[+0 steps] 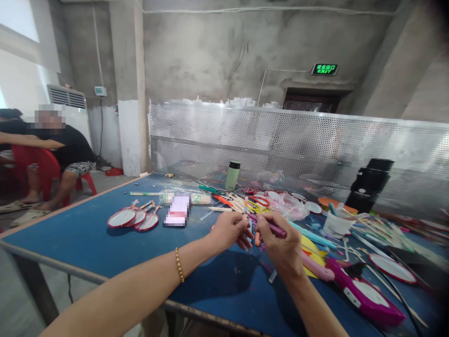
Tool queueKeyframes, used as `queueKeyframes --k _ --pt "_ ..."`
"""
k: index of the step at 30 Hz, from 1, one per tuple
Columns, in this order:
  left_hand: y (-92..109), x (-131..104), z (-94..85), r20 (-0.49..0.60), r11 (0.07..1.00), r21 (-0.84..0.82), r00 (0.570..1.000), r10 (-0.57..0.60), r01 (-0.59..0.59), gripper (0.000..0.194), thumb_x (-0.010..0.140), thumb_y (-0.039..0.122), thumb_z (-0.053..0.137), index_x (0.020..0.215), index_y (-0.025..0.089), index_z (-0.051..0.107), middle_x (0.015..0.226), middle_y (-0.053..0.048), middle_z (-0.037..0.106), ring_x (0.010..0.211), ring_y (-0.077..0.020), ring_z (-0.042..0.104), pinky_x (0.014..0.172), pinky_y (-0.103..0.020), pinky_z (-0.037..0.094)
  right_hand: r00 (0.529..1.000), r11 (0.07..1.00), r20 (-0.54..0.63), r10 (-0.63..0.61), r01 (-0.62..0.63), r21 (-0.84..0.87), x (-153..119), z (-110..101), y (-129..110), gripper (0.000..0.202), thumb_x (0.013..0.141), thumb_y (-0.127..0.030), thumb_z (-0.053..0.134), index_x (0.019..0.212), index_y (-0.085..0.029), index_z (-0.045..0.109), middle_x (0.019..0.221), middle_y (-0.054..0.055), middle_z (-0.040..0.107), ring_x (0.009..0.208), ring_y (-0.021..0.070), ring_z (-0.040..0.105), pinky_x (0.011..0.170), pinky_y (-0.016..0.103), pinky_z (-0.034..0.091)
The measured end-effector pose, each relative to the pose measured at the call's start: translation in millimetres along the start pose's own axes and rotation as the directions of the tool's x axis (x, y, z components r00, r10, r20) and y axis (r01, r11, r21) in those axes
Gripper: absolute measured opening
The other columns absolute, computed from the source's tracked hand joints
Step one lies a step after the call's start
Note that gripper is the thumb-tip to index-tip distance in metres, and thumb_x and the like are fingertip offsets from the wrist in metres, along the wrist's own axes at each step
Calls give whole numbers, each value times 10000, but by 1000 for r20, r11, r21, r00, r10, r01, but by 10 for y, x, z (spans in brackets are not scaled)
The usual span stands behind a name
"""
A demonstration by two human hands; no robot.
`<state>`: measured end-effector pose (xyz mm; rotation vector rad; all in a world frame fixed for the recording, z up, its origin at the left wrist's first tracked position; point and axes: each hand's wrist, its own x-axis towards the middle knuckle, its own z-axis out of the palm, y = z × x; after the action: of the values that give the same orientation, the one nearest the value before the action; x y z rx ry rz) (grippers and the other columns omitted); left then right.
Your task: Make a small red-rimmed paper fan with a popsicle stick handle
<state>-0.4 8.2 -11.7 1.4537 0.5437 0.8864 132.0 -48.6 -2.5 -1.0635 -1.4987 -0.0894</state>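
Note:
Near the table's middle, my left hand (229, 229) pinches a thin, pale strip with an orange band (246, 204), which stands upright above the thumb. Close on its right, my right hand (286, 241) is closed around a slim tool with a purple handle (278, 230); the tool's tip points toward the left hand and cannot be made out. Below the fingers lies a small orange piece (257, 239). Left of the hands, several round white paddles with red rims (147, 221) lie overlapping beside a phone (177, 209).
A green bottle (232, 175) stands behind the hands. Sticks, scissors and plastic bags (286, 206) clutter the back. To the right are a white tub (337, 225), a purple device (368, 292) with a cable, and a black object (370, 185). A person (70, 145) sits far left.

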Motion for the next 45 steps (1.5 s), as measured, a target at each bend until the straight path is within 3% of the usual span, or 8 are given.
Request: queueKeyframes --k 45 --pt "38 -28 -5 -17 999 30 1000 13 -12 109 850 234 493 797 139 503 670 -42 648 462 -134 635 419 -215 494 999 999 31 20 -21 27 -2 -1 -5 233 886 -346 588 714 -189 584 597 -25 534 487 99 493 482 211 416"
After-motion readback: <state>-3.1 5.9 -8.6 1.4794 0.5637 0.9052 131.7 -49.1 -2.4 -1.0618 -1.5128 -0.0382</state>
